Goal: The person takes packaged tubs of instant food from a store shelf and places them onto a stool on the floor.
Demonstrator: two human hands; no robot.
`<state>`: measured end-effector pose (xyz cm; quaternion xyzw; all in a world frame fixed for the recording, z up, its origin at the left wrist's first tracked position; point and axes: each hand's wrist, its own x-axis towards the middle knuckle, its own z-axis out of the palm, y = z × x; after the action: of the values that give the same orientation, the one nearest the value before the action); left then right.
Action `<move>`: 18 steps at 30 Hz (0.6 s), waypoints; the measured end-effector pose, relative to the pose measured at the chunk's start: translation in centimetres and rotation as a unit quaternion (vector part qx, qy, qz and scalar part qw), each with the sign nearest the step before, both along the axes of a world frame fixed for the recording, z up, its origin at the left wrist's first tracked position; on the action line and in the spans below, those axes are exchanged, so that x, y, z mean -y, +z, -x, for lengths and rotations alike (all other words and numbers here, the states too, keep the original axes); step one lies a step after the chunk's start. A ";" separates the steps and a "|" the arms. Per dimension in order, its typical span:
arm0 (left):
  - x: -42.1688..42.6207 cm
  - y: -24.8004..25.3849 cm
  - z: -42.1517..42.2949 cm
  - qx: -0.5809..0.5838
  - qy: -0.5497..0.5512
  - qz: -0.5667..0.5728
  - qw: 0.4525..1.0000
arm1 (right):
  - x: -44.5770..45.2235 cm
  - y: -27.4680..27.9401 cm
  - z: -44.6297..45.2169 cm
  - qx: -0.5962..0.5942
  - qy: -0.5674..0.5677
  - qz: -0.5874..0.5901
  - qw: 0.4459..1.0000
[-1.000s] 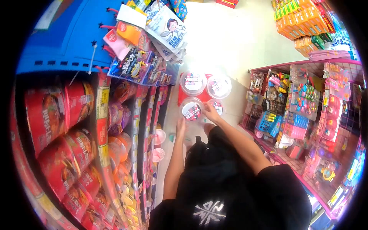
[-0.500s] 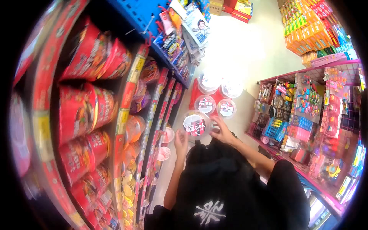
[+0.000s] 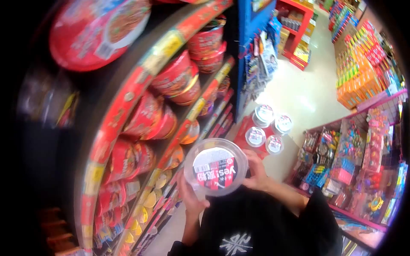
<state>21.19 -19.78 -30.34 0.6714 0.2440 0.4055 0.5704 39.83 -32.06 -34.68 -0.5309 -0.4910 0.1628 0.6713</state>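
Note:
Between both hands is a round instant-noodle tub (image 3: 215,167) with a clear lid and a pink, black and white label on top. My left hand (image 3: 191,197) wraps its near left side, thumb along the rim. On the right side my right hand (image 3: 255,170) grips the edge, its fingers partly hidden behind the tub. Beyond them, similar round tubs (image 3: 256,136) stand in stacks on a red base (image 3: 243,128) on the floor. Left of the held tub are shelves with red noodle buckets (image 3: 147,115).
Curved shelf edges (image 3: 128,100) with price strips run close along my left. A blue panel (image 3: 250,38) ends that shelf, with packets hanging on it. To the right stands a pink wire rack (image 3: 354,158) of small goods. Orange boxes (image 3: 358,87) are piled behind it.
The tub has been raised closer to the camera and leftward, toward the shelves, still in both hands. My view has turned left, so the noodle shelf fills more of it.

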 end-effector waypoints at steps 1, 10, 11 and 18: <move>-0.1 1.7 1.2 0.023 -0.007 -0.007 1.000 | -0.8 1.5 0.9 0.000 0.011 -0.033 0.999; -2.6 12.2 13.7 0.020 0.162 -0.202 0.966 | -10.2 18.6 8.6 0.073 0.178 -0.248 0.949; -3.1 13.3 14.8 0.026 0.200 -0.225 0.953 | -11.2 20.4 9.7 0.076 0.194 -0.255 0.944; -8.8 22.8 21.1 -0.056 0.431 -0.363 0.824 | -19.7 30.3 15.1 0.172 0.210 -0.281 0.921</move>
<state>0.14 -10.94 -7.52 0.6783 0.3748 0.6309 0.0379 24.77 -12.35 -4.40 -0.2248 -0.7245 0.0616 0.6487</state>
